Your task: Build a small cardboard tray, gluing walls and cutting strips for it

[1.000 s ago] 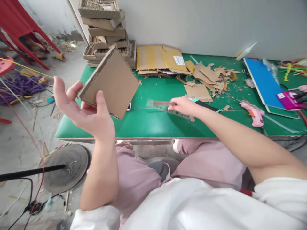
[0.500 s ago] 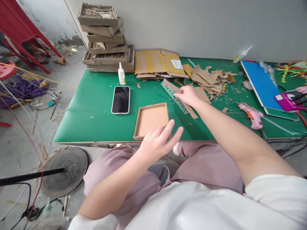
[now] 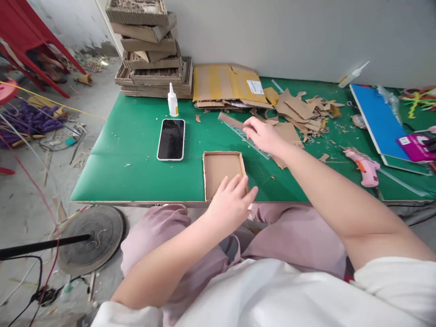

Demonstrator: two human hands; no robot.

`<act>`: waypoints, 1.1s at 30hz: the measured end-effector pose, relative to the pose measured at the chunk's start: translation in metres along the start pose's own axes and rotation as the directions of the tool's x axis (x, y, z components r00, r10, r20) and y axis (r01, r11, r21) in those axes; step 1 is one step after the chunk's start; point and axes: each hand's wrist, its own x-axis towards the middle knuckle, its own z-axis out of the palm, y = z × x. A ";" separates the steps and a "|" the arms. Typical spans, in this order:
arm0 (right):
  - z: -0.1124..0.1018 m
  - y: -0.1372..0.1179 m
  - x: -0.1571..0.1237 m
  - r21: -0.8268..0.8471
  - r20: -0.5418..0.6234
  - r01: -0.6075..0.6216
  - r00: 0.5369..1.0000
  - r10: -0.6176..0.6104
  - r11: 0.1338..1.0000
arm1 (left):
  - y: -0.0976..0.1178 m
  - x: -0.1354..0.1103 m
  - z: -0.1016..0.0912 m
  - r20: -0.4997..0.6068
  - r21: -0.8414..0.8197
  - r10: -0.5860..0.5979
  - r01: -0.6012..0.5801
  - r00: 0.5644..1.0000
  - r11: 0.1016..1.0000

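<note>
A shallow cardboard tray (image 3: 223, 165) with low walls sits at the front edge of the green table. Over its near right corner, my left hand (image 3: 233, 200) has its fingers apart and grips nothing; whether it touches the wall I cannot tell. Farther to the right, my right hand (image 3: 264, 135) is closed on a narrow cardboard strip (image 3: 234, 121). Under and beside that strip lies a clear plastic ruler (image 3: 254, 144) with cut-out holes, partly covered by the strip and hand.
A phone (image 3: 171, 140) and a glue bottle (image 3: 172, 101) are on the left. Stacked cardboard trays (image 3: 150, 45), a flattened yellow-taped carton (image 3: 228, 86) and cardboard scraps (image 3: 299, 109) line the back. To the right lie a pink glue gun (image 3: 364, 168) and a blue board (image 3: 378, 120).
The cardboard tray has turned straighter and shifted right. My right hand has brought the strip left over the ruler. My left hand has moved slightly, its fingers now nearer the tray's right wall.
</note>
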 end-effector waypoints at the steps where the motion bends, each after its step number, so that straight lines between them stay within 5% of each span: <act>1: 0.003 -0.003 -0.005 0.049 0.011 0.063 0.998 -0.064 0.997 | -0.012 0.000 -0.008 -0.036 -0.039 -0.062 0.061 0.997 0.997; 3: 0.010 -0.009 -0.014 0.104 0.013 0.158 0.987 -0.160 0.982 | -0.039 -0.001 -0.021 -0.159 -0.104 -0.227 0.212 0.961 0.972; 5: 0.018 -0.015 -0.022 0.113 0.021 0.211 0.976 -0.215 0.971 | -0.065 -0.002 -0.029 -0.265 -0.156 -0.475 0.448 0.839 0.880; 7: 0.024 -0.019 -0.027 0.114 0.051 0.220 0.973 -0.227 0.969 | -0.081 -0.003 -0.031 -0.232 -0.202 -0.615 0.581 0.754 0.788; 9: 0.029 -0.020 -0.029 0.110 0.076 0.199 0.975 -0.208 0.974 | -0.085 -0.004 -0.028 -0.157 -0.208 -0.674 0.644 0.721 0.737; 14: 0.032 -0.016 -0.027 0.093 0.081 0.164 0.982 -0.172 0.982 | -0.070 -0.003 -0.023 0.024 -0.118 -0.685 0.682 0.728 0.721; 18: 0.027 -0.010 -0.029 0.139 0.040 0.145 0.988 -0.151 0.980 | -0.073 -0.003 -0.026 0.107 -0.207 -0.668 0.673 0.737 0.710; 22: 0.017 -0.008 -0.037 0.263 -0.034 0.077 0.997 -0.071 0.962 | -0.085 0.004 -0.025 0.040 -0.282 -0.699 0.679 0.714 0.678; 29: 0.008 -0.012 -0.045 0.229 -0.025 0.170 0.985 -0.168 0.959 | -0.105 0.017 -0.031 0.038 -0.373 -0.574 0.544 0.818 0.752; 33: 0.017 -0.017 -0.045 0.210 0.002 0.285 0.957 -0.292 0.935 | -0.121 -0.004 -0.054 -0.124 -0.435 -0.675 0.572 0.727 0.696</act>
